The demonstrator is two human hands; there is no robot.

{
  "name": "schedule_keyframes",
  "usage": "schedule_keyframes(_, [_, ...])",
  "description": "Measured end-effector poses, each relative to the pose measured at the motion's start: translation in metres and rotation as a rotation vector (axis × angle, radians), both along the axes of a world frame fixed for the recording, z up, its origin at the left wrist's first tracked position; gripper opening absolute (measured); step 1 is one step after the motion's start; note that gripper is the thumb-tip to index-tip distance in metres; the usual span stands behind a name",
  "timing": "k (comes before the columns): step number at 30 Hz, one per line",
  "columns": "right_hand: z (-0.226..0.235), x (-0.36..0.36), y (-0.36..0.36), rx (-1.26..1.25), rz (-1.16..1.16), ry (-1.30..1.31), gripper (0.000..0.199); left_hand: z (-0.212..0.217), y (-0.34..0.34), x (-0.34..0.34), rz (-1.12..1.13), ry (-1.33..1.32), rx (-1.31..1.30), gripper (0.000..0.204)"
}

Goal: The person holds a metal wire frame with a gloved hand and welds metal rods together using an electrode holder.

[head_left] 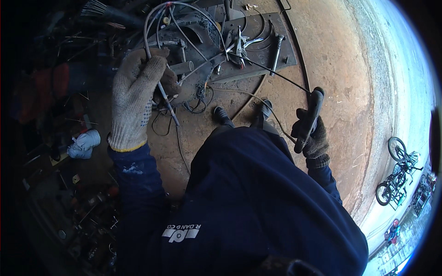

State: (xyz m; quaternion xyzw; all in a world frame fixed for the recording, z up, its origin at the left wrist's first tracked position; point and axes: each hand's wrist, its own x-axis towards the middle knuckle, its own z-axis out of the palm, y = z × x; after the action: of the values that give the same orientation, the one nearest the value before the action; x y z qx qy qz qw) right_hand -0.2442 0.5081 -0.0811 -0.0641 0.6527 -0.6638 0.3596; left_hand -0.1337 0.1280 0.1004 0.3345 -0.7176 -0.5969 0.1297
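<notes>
Gripping a long black handle [313, 112], the dark-gloved right hand [314, 135] should probably keep its thin dark rod [285, 79] steady; the white-knit-gloved left hand [138, 83] is curled around a round grey cable [169, 108]; beyond, the rod's tip appears near silver locking pliers [240, 43] toward the dark steel counter's [266, 55] left edge.

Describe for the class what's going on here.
The person's gloved left hand holds a bent grey rod. The gloved right hand grips a dark handle, whose thin rod points to where several rods meet; whether it touches them is unclear. Locking pliers and a hammer-like tool lie on a dark metal plate.
</notes>
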Motion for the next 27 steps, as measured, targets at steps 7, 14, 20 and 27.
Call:
schedule_keyframes(7, [0.001, -0.004, 0.001, -0.036, 0.011, -0.002, 0.062, -0.009, 0.008, -0.01, -0.036, 0.063, -0.043, 0.031])
schedule_keyframes(14, [-0.005, -0.007, 0.004, 0.018, 0.026, 0.019, 0.063, -0.006, 0.007, -0.016, -0.028, 0.019, -0.048, 0.03])
schedule_keyframes(20, [-0.031, -0.013, 0.009, 0.163, 0.097, 0.209, 0.063, -0.009, 0.014, -0.02, -0.091, 0.049, -0.032, 0.032])
schedule_keyframes(27, [-0.019, -0.015, -0.004, 0.186, 0.157, 0.257, 0.059, -0.006, 0.02, -0.023, -0.061, 0.027, -0.026, 0.037])
